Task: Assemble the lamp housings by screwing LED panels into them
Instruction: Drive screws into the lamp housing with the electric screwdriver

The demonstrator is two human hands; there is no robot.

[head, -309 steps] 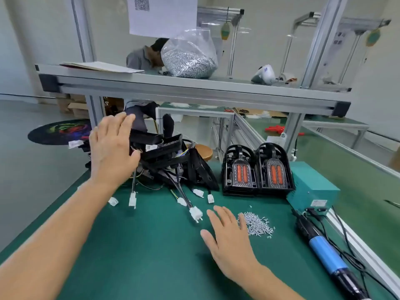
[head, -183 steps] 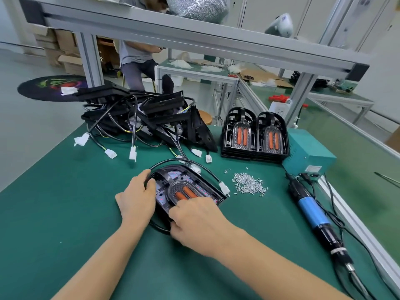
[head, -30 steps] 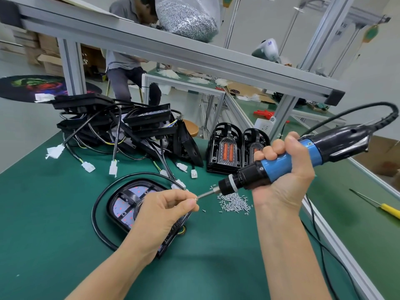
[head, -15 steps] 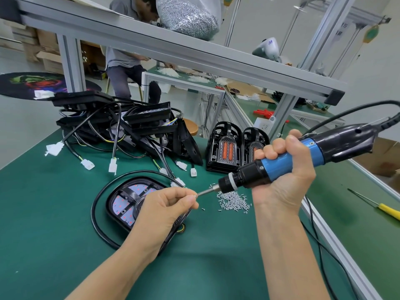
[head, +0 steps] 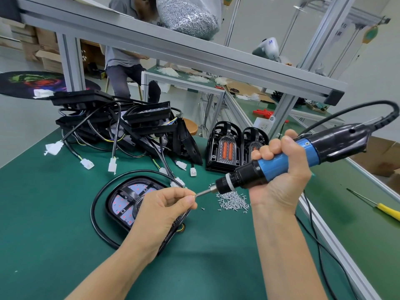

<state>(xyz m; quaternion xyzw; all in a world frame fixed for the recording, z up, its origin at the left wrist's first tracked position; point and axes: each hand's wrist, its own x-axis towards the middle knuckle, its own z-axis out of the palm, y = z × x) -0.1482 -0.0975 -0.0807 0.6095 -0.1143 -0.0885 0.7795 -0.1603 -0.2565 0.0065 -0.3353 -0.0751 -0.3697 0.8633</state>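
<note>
Little moved since half-second ago: left hand still pinches bit tip; right hand grips blue-black electric screwdriver above green desk.

Two hands: left, right. One electric screwdriver. One lamp housing lies flat on the desk, and two more stand upright behind it. One tangled heap of wired housings (too jumbled to count). One loose pile of screws, one bag of screws, one yellow-handled screwdriver.
</note>
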